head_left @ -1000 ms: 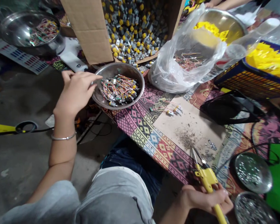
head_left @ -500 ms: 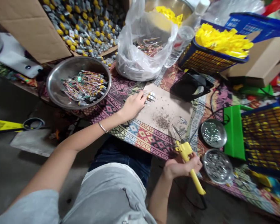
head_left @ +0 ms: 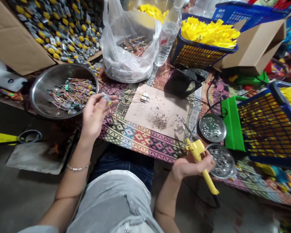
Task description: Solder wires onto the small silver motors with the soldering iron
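Motor [head_left: 106, 98], a small grey one, sat pinched between the fingertips of the left hand [head_left: 95, 114], raised just off the desk's near edge beside the steel bowl [head_left: 41, 94] of wired motors, probably so it could be looked over. The right hand [head_left: 192, 164] was clenched round the yellow iron [head_left: 200, 158], its tip angled toward the brown mat [head_left: 160, 110], close to two dishes [head_left: 212, 127] of small metal bits, likely for easy reach.

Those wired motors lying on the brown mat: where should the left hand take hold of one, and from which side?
Probably pinch a motor's metal body from above. The bodies cluster at the right end and the thin wires trail leftward, so the left hand should come over the wires, avoiding snagging them.
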Demonstrator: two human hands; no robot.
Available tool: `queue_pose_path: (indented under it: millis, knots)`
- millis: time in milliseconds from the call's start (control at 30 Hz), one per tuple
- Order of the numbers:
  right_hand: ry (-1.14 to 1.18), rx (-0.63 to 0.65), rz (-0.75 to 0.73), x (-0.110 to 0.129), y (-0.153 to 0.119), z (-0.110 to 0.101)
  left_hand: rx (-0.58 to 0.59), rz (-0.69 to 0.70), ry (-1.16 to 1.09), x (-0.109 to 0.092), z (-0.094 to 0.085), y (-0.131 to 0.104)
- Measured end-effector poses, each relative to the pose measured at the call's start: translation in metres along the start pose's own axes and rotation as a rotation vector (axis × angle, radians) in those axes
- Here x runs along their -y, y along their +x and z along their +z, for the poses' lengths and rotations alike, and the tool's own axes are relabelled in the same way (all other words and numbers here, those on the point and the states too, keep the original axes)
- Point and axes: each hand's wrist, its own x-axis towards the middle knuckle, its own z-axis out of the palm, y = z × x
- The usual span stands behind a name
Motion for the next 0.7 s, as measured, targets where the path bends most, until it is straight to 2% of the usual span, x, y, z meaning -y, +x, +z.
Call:
queue_pose_path:
  millis: [67,133,233,300,367,433,500,633,700]
  knots:
    - [-0.022,-0.018,-0.045,0.0,0.001,0.002,-0.056,0.073,0.007,-0.012,-0.002,-0.006]
    - [-0.015,-0.04,-0.089,0.0,0.002,0.002,-0.024,0.173,0.129,-0.019,0.004,-0.009]
    - [-0.003,-0.064,-0.121,0.001,0.002,0.002,0.24,0.274,0.458,-0.012,0.027,-0.011]
    - [-0.016,-0.079,-0.123,0.003,0.003,0.003,0.465,0.336,0.723,0.001,0.048,-0.014]
    - [-0.04,-0.108,-0.133,0.004,0.007,0.005,0.631,0.389,0.938,0.014,0.07,-0.02]
    - [-0.062,-0.146,-0.161,0.003,0.013,0.008,0.687,0.413,1.045,0.023,0.091,-0.025]
    - [-0.079,-0.186,-0.196,0.002,0.02,0.013,0.689,0.407,1.029,0.026,0.114,-0.024]
    - [-0.141,-0.238,-0.207,0.0,0.028,0.021,0.78,0.391,0.928,0.034,0.173,-0.004]
    - [-0.187,-0.251,-0.209,0.0,0.029,0.022,0.847,0.442,0.941,0.042,0.201,0.009]
